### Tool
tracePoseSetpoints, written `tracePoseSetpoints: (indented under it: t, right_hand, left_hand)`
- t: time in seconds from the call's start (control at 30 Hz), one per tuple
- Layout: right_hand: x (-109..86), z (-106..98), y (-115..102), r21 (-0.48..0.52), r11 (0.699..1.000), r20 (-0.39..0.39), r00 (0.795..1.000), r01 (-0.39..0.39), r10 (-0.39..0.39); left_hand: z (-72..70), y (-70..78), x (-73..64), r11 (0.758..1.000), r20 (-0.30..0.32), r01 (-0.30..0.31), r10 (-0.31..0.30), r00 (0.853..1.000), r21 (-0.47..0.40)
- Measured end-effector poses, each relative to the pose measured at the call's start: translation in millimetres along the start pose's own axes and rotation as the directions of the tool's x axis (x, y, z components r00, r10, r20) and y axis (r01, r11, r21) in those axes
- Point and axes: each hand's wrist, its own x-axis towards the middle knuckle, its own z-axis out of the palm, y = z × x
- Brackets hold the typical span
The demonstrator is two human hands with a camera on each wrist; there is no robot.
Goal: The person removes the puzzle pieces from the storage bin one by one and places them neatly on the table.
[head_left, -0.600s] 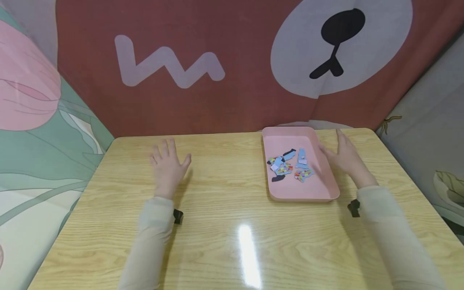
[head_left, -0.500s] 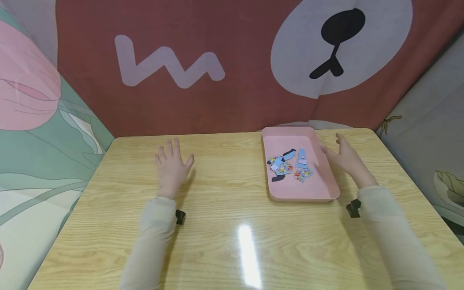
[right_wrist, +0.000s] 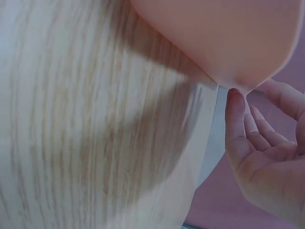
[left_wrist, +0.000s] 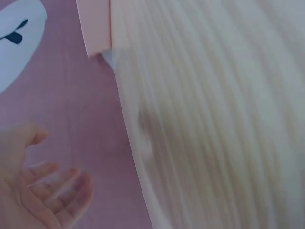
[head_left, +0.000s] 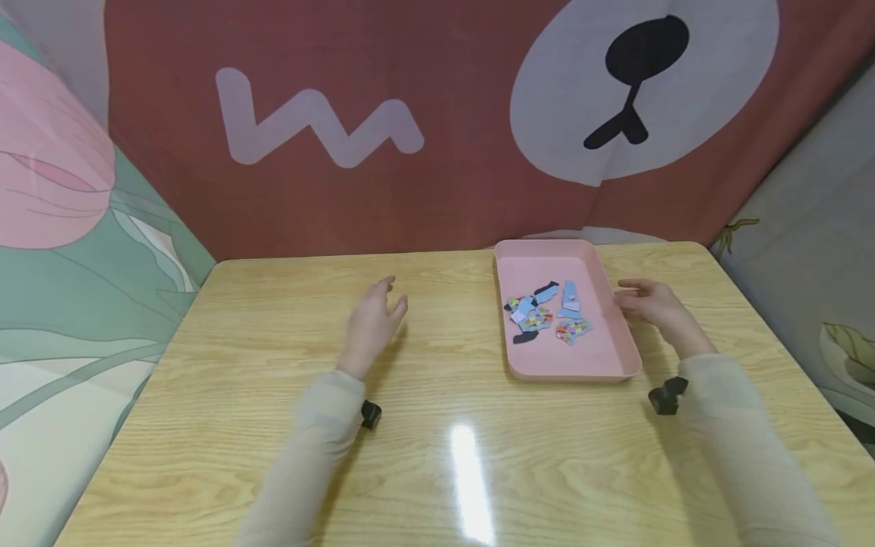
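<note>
In the head view, a pink tray (head_left: 608, 353) stands right of the table's middle. Inside it lie several flat irregular pieces, like jigsaw pieces: light blue ones (head_left: 570, 292), speckled multicolour ones (head_left: 573, 330) and a black one (head_left: 525, 336). At the tray's right side is my right hand (head_left: 659, 310), fingers loosely bent and tips at the outer wall; whether they press it is unclear. The right wrist view shows those fingers (right_wrist: 235, 112) by the tray's edge. My left hand (head_left: 371, 327) hovers above the table left of the tray, holding nothing, fingers relaxed.
The wooden table (head_left: 424, 456) has a bright light reflection near its front. A red-brown cloth (head_left: 383, 205) with a bear face hangs behind the far edge. Black wrist cameras (head_left: 370, 414) are strapped at both cuffs.
My left hand has moved right toward the tray, its spread fingers now relaxed. My right hand's fingers have bent in closer to the tray's side. The tray and pieces have not moved.
</note>
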Motion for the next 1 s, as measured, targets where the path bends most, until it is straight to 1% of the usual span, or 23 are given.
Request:
tracePoseSetpoints:
  t: [0.07,0.13,0.27,0.4,0.6,0.77,0.93,1.0]
  right_hand:
    - [0.1,-1.8,1.7,0.010,1.000,0.006,1.000,-0.018,0.018]
    - [0.3,-3.4,3.7,0.030,0.999,0.016,0.999,-0.033,0.033]
    - [1.1,-4.7,7.0,0.085,0.995,0.038,0.998,-0.046,0.043]
    - [1.4,-2.5,6.8,0.123,0.992,0.032,0.999,-0.029,0.026]
    - [0.9,-0.1,4.2,0.155,0.988,0.019,1.000,-0.014,0.011]
    - [2.2,5.4,0.2,0.211,0.977,0.030,0.999,-0.019,0.013]
    - [4.8,13.4,-5.2,0.222,0.975,0.057,0.998,-0.019,0.006]
    - [6.0,17.0,-7.9,0.220,0.975,0.072,0.997,-0.016,0.000]
  left_hand:
    - [5.4,5.3,0.7,0.998,0.023,0.007,-0.005,1.000,-0.066]
    - [10.0,10.5,1.2,0.990,0.052,0.020,-0.013,0.999,-0.137]
    - [18.0,20.1,2.1,0.968,0.099,0.040,-0.016,0.995,-0.246]
    - [24.2,29.2,2.5,0.941,0.131,0.054,-0.010,0.991,-0.333]
    - [32.2,45.4,4.2,0.916,0.204,0.085,-0.003,0.979,-0.392]
    - [39.7,60.5,5.5,0.895,0.273,0.090,0.037,0.961,-0.438]
    - [49.9,71.8,5.9,0.878,0.317,0.086,0.077,0.945,-0.471]
    - [54.3,75.7,5.8,0.878,0.334,0.082,0.092,0.938,-0.472]
